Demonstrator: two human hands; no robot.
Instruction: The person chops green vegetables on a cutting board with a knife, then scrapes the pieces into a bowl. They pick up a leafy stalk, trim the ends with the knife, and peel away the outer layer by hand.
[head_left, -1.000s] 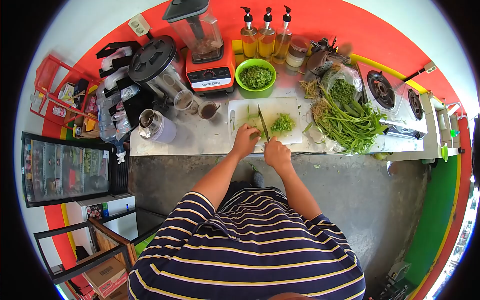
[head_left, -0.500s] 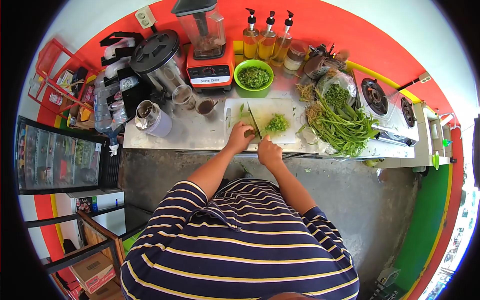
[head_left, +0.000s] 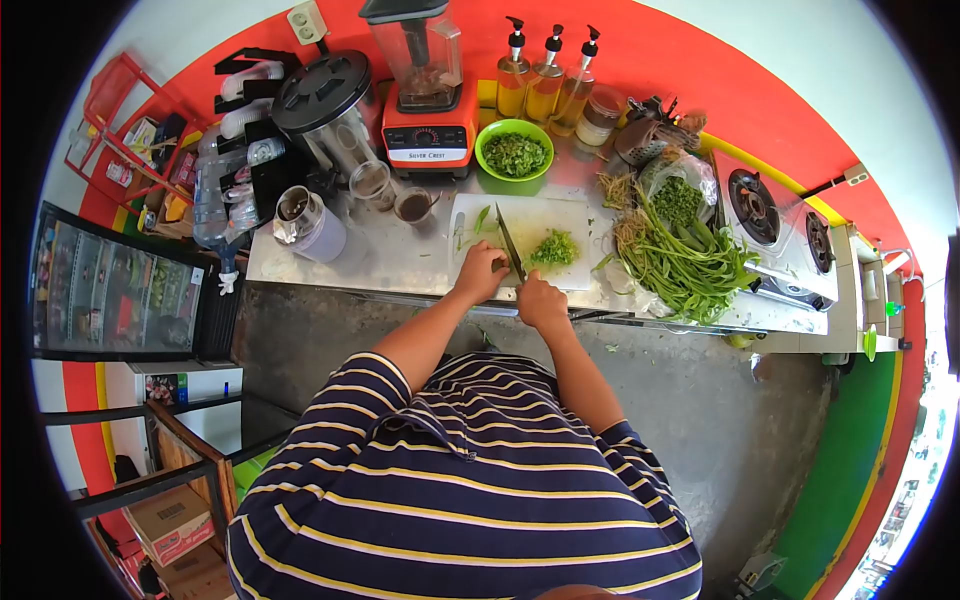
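Note:
A white cutting board lies near the front edge of the steel counter. My right hand is closed around the handle of a knife, whose blade points away from me across the board. Just left of the blade, my left hand rests on the board's front part with its fingers curled; what they hold, if anything, is hidden. Chopped greens form a small pile right of the blade. A loose green leaf lies on the board's left side.
Leafy green stalks are heaped right of the board, before a gas stove. Behind the board stand a green bowl of chopped greens, a red blender and pump bottles. Cups and a metal-topped container stand left.
The whole view has shifted slightly as my head moved. Both hands stay at nearly the same place on the board, with the knife still in my right hand.

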